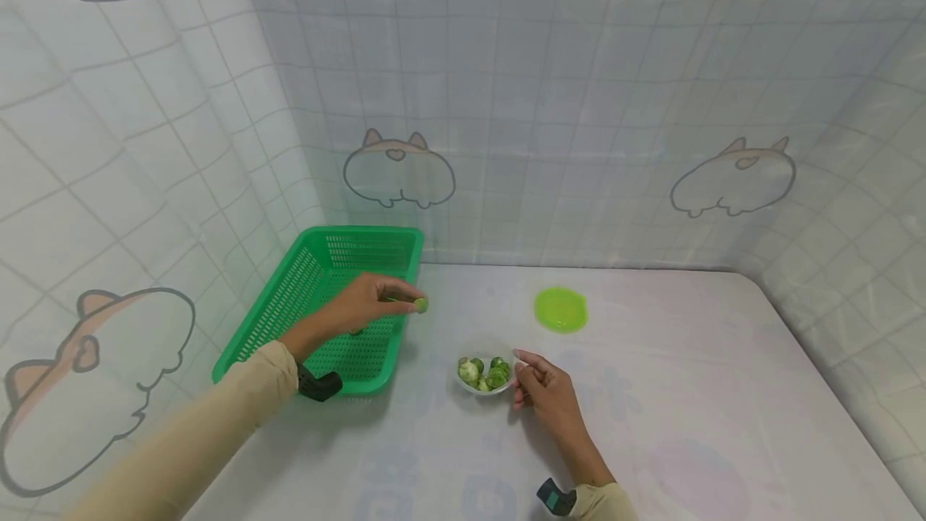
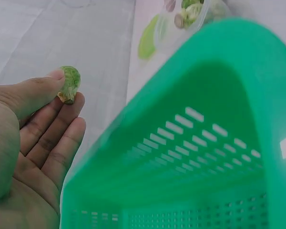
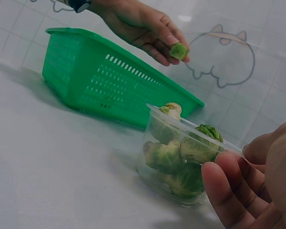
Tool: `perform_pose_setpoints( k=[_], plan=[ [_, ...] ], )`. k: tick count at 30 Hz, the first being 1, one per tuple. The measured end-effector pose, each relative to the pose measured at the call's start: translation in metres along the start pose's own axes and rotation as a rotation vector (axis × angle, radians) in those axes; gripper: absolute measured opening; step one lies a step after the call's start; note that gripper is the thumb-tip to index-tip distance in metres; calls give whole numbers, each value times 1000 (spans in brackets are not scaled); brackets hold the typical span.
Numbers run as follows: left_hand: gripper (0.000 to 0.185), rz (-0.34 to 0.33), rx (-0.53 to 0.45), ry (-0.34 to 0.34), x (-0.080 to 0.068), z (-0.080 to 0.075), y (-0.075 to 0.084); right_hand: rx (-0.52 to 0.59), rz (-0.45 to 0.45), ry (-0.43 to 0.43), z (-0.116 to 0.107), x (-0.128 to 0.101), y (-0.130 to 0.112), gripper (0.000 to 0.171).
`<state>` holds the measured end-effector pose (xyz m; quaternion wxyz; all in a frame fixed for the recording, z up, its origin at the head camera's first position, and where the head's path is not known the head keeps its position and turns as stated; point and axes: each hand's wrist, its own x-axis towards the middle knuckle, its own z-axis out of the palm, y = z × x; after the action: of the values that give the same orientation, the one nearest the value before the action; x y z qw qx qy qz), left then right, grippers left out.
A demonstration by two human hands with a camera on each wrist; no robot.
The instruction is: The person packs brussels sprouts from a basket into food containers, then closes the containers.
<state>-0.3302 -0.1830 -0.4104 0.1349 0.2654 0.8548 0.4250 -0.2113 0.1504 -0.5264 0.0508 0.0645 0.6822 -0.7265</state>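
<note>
Lightly pinched: one sprout over the basket edge

So, left hand (image 1: 365,300) holds a single brussels sprout (image 1: 420,305) btwn thumb tip and fingertips, other fingers fairly straight; the left wrist view shows it best, sprout (image 2: 68,84) sitting right at the fingertips, cut stem end down. It hangs just past the near-right rim of the green basket (image 1: 318,264), which sits under and behind that hand.

Right hand (image 1: 544,387) is at the clear tub (image 1: 483,376), fingers lightly curled against its side wall; fingers (image 3: 229,191) touch the plastic, thumb hidden, so can't say it's a full grip. Tub holds several more sprouts (image 3: 181,152), some whole, some halved. Green lid (image 1: 560,309) lies flat on the worktop (image 1: 723,392) beyond the right hand, well apart from the tub.

Handling, as I judge it: sprout is small, light, firm but w/ loose outer leaves that can peel or bruise if squeezed. Round and prob. a bit waxy, so it'll roll or squirt out of a tip pinch; best taken across its widest part, stem end against one finger, w/ modest pressure. Tub looks thin and flexible: light, will slide or tip on the smooth cloth, so steady it low on the wall, not at the rim.
</note>
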Motion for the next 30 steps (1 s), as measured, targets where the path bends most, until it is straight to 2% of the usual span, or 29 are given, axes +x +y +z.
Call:
perform_pose_setpoints(
  k=[7,14,21,30],
  plan=[
    [25,56,8,-63,10,17,8,-1,-8,-3,-1,1,2,38],
    [24,46,4,-97,20,35,16,9,-3,-12,-1,0,0,38],
    [26,101,-16,-141,30,50,25,10,-14,-11,-1,1,-1,38],
    [22,89,12,-189,43,71,33,8,-3,-8,-1,1,-1,38]
  ],
)
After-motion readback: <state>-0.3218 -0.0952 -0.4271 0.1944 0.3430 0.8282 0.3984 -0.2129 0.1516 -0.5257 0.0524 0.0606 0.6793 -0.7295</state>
